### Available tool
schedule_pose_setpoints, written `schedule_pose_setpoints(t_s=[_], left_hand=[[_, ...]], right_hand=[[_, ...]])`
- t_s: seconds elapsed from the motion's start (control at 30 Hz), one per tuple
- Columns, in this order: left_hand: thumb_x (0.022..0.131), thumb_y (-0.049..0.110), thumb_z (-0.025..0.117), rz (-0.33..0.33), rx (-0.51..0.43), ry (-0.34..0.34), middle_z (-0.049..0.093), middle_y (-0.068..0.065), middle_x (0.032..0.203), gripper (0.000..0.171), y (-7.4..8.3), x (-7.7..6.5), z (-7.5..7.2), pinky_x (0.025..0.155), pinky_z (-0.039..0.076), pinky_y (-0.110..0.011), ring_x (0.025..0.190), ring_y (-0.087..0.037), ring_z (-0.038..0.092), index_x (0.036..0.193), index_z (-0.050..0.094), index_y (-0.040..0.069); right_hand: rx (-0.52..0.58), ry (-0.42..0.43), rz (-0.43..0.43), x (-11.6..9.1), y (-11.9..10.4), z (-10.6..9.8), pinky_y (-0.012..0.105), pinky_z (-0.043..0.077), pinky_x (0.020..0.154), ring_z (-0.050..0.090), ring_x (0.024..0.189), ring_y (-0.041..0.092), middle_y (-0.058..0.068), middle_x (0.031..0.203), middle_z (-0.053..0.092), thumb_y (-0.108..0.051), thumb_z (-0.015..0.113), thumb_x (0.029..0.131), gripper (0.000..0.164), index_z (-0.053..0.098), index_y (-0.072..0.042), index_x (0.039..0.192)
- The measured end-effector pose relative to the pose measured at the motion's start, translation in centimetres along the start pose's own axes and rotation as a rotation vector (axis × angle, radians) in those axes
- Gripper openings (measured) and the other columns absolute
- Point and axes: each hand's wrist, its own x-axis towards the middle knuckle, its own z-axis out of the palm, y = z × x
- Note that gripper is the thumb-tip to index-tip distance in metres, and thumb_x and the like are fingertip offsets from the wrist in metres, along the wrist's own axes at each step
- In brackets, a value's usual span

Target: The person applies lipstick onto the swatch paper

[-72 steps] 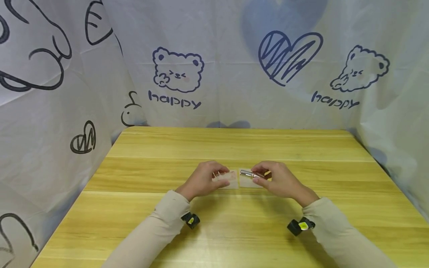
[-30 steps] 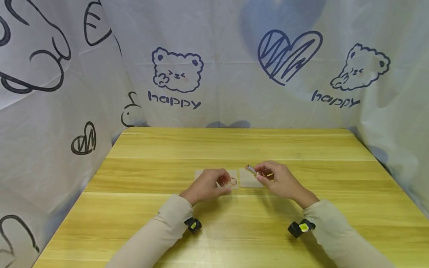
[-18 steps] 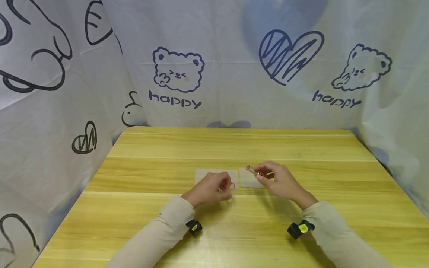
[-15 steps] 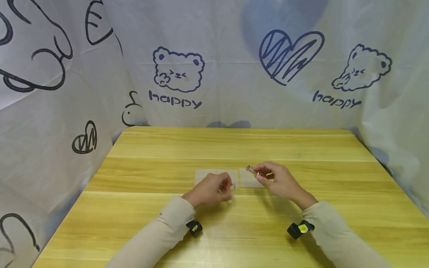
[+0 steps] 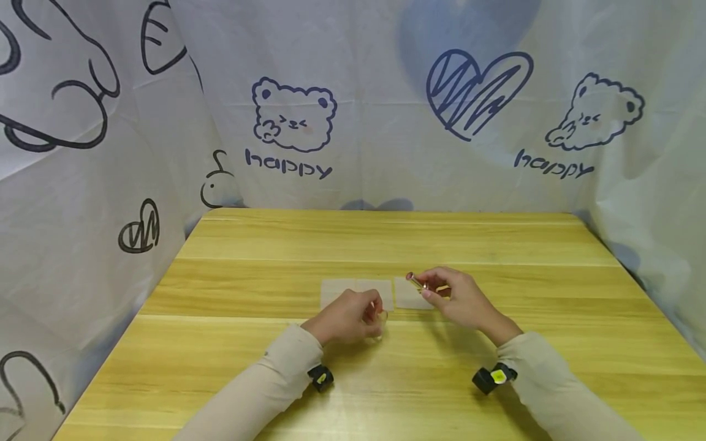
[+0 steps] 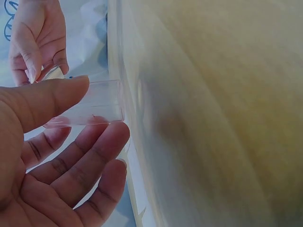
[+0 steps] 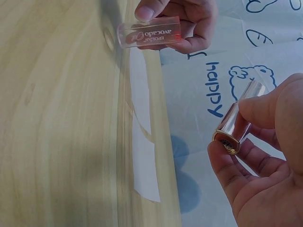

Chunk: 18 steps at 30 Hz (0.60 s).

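In the head view, my left hand [image 5: 350, 317] is just in front of the paper squares, above the table. Between its thumb and fingers it pinches a clear, lipstick-style cap [image 6: 102, 101]; the right wrist view shows small lettering on that cap [image 7: 151, 33]. My right hand [image 5: 460, 300] is over the rightmost square, holding a shiny metallic lipstick tube [image 7: 236, 116] between thumb and fingers. The tube is tilted, and its gold-rimmed end faces the right wrist camera. Cap and tube are apart. Whether the tube has any lipstick showing cannot be made out.
Several pale paper squares, among them a middle one [image 5: 376, 293] and a right one [image 5: 405, 299], lie in a row on the wooden table [image 5: 276, 245]. White cloth with drawings [image 5: 353, 141] hangs behind and at both sides.
My left hand has drawn back from the squares toward the body, carrying the clear cap and uncovering more paper. The tube in my right hand, level earlier, now tilts; that hand has barely shifted lately.
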Motion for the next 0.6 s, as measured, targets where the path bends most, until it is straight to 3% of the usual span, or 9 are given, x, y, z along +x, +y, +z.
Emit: schedule_pose_setpoints(t_s=[0.6], left_hand=[[0.079,0.010,0.080,-0.014,0.018,-0.018,0.060,0.008,0.076,0.028,0.07,-0.11,0.23,0.068,0.049,-0.018,0.073,-0.003,0.059,0.086,0.053,0.012]], right_hand=[[0.009,-0.008,0.013,0.13,0.09,0.06,0.038,0.055,0.078,0.062,0.091,0.019,0.004,0.100,0.066,-0.006,0.064,0.094,0.022,0.065,-0.004,0.116]])
